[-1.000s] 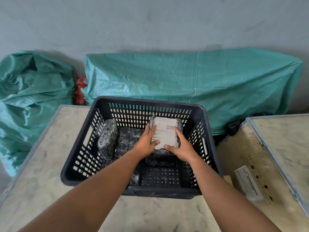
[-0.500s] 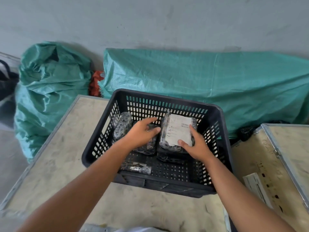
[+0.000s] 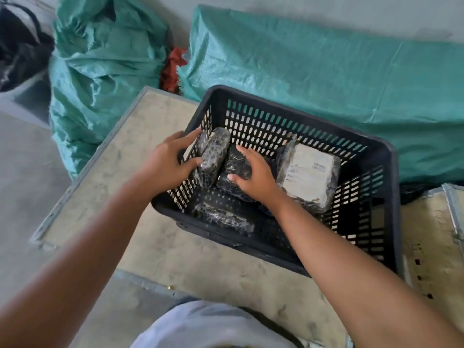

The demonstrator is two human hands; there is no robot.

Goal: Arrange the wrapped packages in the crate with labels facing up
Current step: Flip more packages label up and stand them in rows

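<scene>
Inside the black crate (image 3: 381, 156), against its left wall, my left hand (image 3: 168, 167) grips an upright wrapped package (image 3: 213, 154) while my right hand (image 3: 253, 174) lies spread, fingers loose, on the dark package (image 3: 237, 163) beside it. At the right, the labelled package (image 3: 308, 177) rests label up; another package (image 3: 223, 218) lies near the front wall.

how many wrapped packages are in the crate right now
4 visible: one upright at the left wall, one under the right hand, one label-up on the right, one near the front. More may be hidden.
</scene>
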